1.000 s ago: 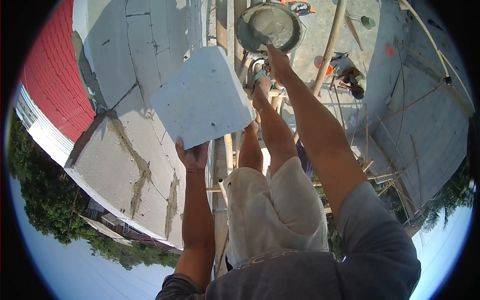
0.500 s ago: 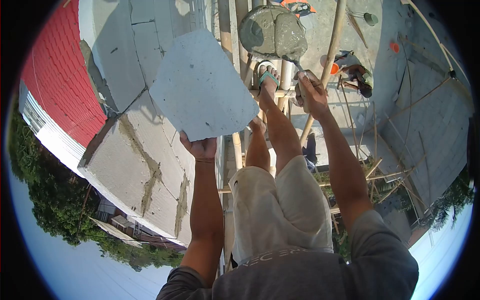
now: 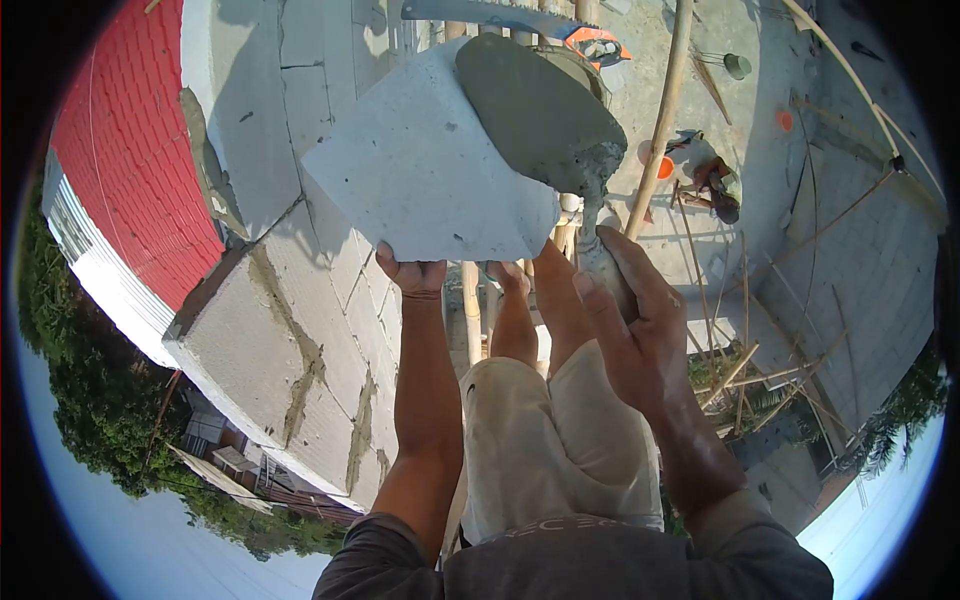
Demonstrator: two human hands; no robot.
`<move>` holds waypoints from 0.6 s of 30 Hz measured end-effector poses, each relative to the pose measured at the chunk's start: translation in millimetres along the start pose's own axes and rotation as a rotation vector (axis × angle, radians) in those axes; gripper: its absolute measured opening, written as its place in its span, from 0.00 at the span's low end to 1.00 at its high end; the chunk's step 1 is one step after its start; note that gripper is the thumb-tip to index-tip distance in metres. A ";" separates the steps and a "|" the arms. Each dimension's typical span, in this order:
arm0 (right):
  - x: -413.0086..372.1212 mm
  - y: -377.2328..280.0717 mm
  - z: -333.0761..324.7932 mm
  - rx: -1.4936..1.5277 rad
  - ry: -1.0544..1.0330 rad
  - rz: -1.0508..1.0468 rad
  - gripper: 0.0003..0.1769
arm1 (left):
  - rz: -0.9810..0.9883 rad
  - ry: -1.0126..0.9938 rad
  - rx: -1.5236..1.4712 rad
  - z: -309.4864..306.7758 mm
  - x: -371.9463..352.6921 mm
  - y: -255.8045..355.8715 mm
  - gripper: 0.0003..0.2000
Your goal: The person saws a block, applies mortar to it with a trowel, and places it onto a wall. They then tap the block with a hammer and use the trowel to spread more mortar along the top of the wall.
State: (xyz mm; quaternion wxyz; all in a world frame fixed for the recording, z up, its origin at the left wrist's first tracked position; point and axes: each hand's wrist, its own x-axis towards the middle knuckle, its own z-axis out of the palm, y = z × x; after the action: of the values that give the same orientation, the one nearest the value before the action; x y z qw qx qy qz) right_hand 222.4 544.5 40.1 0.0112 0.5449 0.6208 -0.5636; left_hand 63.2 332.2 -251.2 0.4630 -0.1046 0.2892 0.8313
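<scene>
Two grips at mid-frame: left hand (image 3: pixel 412 276) clamped under the white block (image 3: pixel 410 170), right hand (image 3: pixel 630 322) closed round the mortar-laden trowel (image 3: pixel 535 105) laid against it; buttering, seemingly, which needs a steady block.

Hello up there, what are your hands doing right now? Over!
Left hand holds white block from below. Right hand gripping trowel, blade loaded with mortar, over the block's corner. Nothing between them.
</scene>
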 end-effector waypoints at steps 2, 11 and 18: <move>-0.8 4.5 0.1 -0.110 0.083 -0.194 0.27 | 0.017 -0.009 0.022 7.3 9.0 -5.1 0.42; -11.5 73.4 52.4 -0.267 0.258 -0.401 0.30 | 0.082 0.093 -0.128 52.9 31.3 -39.4 0.42; -50.3 127.7 59.1 -0.188 0.263 -0.456 0.30 | 0.044 0.058 -0.282 36.9 37.4 -46.7 0.39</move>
State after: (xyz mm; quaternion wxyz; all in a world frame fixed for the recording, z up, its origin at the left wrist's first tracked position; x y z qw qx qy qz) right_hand 295.4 439.8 -37.7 -0.1463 0.4561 0.7730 -0.4160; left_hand 84.9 398.9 -255.8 0.4168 -0.1861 0.1852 0.8703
